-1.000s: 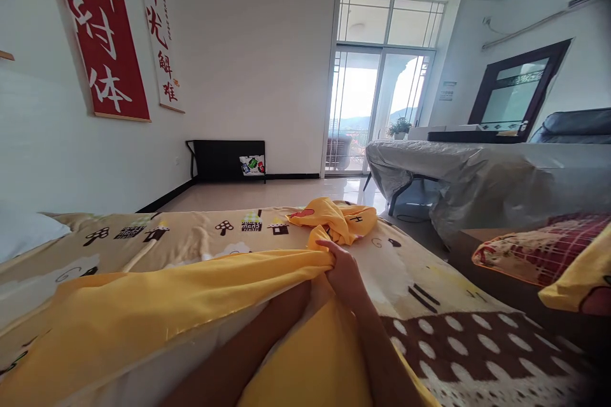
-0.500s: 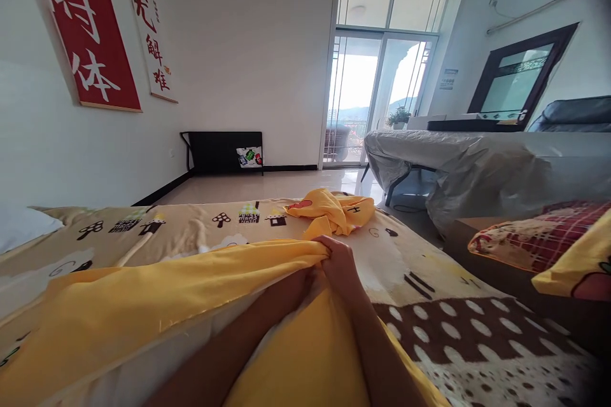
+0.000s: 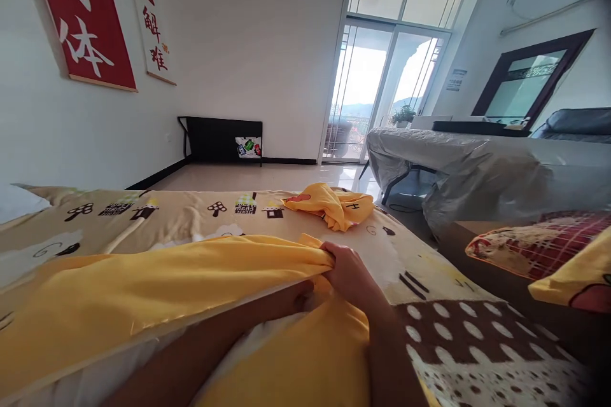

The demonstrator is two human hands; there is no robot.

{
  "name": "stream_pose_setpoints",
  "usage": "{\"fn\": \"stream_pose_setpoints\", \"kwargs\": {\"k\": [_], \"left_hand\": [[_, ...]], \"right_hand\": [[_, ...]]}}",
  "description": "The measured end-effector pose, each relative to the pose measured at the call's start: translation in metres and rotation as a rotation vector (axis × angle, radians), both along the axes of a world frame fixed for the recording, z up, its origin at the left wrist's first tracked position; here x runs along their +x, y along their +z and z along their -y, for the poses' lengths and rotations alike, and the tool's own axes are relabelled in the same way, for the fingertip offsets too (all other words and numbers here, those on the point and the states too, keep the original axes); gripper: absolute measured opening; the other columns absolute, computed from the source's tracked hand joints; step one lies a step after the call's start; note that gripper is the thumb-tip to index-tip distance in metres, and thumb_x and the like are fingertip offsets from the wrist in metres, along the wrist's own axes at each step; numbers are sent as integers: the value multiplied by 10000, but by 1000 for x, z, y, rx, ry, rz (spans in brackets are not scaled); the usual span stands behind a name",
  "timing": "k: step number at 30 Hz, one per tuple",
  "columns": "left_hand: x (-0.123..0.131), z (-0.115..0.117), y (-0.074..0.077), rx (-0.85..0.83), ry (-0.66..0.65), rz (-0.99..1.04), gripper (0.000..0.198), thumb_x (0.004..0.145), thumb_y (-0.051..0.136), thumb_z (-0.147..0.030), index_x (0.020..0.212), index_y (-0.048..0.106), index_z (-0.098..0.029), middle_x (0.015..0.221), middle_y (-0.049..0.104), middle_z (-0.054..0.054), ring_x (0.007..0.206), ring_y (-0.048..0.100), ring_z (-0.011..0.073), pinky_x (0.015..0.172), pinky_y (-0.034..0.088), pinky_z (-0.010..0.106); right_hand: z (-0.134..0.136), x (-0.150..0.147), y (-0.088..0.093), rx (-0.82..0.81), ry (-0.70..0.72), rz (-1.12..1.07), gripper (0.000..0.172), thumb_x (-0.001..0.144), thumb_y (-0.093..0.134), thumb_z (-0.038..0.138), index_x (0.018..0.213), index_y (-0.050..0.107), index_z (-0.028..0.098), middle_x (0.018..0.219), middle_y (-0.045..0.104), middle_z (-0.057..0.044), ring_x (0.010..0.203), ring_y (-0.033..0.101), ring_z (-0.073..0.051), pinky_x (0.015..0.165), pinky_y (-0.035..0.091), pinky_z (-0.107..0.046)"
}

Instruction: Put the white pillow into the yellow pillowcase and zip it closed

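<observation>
A large yellow duvet cover [image 3: 200, 267] stretches across the foreground, its opening spread toward me. White fabric [image 3: 119, 362] shows inside it, under the upper layer. My right hand [image 3: 351, 270] grips the cover's gathered edge from outside, fingers closed around the cloth. Lower and to the left, my left hand [image 3: 304, 296] reaches into the opening, with the forearm between the yellow layers. Its fingers look curled, but shadow and cloth hide what they hold. Beyond my hands, a crumpled yellow cloth [image 3: 331, 206] lies on the patterned blanket [image 3: 162, 219].
The bed's blanket has a brown dotted border [image 3: 458, 331] at right. Beside the bed sit a plaid red cushion [image 3: 539, 245] and more yellow fabric [image 3: 577, 283]. A plastic-draped table [image 3: 477, 159] stands behind them. A black folded panel [image 3: 214, 140] leans against the far wall.
My right hand has shifted slightly right and down with the cover's edge. The lower yellow layer has bunched near it. The camera view has tilted a little downward.
</observation>
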State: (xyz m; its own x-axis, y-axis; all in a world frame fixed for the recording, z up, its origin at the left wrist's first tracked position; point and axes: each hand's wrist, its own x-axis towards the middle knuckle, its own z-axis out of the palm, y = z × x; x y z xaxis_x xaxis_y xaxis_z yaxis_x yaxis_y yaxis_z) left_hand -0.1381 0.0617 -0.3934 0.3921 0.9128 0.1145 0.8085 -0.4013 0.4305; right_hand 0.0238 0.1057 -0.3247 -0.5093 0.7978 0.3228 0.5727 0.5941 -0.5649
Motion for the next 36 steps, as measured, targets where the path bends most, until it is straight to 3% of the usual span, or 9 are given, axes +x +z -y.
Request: {"fn": "stream_pose_setpoints", "kwargs": {"k": [5,11,14,17,19,23,27,30,36], "left_hand": [[15,8,9,58,124,4,260,875,411,-192,1054,595,-155,1170,612,101,1064,518,234,997,398,405],[11,22,34,196,-113,-85,258,949,356,-226,1025,590,-150,1165,617,109,1084,532,212,992,405,354],[5,25,38,267,-187,-151,187,913,449,-205,839,616,-169,907,665,56,879,582,185,839,452,299],[3,25,37,227,-78,-79,240,881,495,-242,663,575,-181,705,602,3,673,530,139,641,419,248],[6,24,34,199,25,15,216,892,470,-284,751,602,-187,742,613,0,661,530,132,604,408,235],[11,16,19,259,181,9,298,910,441,-339,1115,585,-177,855,675,36,750,599,173,704,470,283],[8,11,6,466,9,-170,225,928,435,-282,969,644,-207,871,696,27,844,633,182,831,497,310],[5,17,7,641,-124,-247,246,945,405,-201,1089,603,-184,1056,677,50,1038,603,174,988,455,309],[6,26,16,896,-30,-365,327,959,370,-187,1232,532,-109,1320,567,109,1310,435,189,1131,342,315]], "right_hand": [[3,7,3,69,51,15,264,602,454,54,779,597,189,765,637,-6,703,518,-148,645,327,-226],[3,-10,-1,53,91,-286,318,607,444,92,869,589,198,718,628,39,643,496,-122,625,345,-210],[3,-15,-5,20,86,-395,311,612,436,109,874,575,202,713,625,43,631,495,-121,606,347,-208],[2,-15,-8,-5,43,-368,327,595,427,116,875,567,213,652,595,51,613,483,-130,608,347,-217],[2,-15,-8,-13,-21,-309,342,570,428,119,868,562,222,613,570,55,605,477,-138,606,339,-223],[2,-16,-7,15,-75,-255,368,556,413,115,877,549,233,600,565,55,600,480,-148,595,325,-231],[2,-17,-6,4,-28,-311,360,610,414,126,922,563,226,672,612,35,620,510,-152,610,355,-236],[-1,-15,-10,11,16,-340,396,638,423,132,985,587,227,834,669,3,705,558,-162,653,394,-240],[-11,-13,-21,51,78,-297,453,649,417,125,1030,627,253,968,681,-5,830,582,-178,717,431,-258]]}}
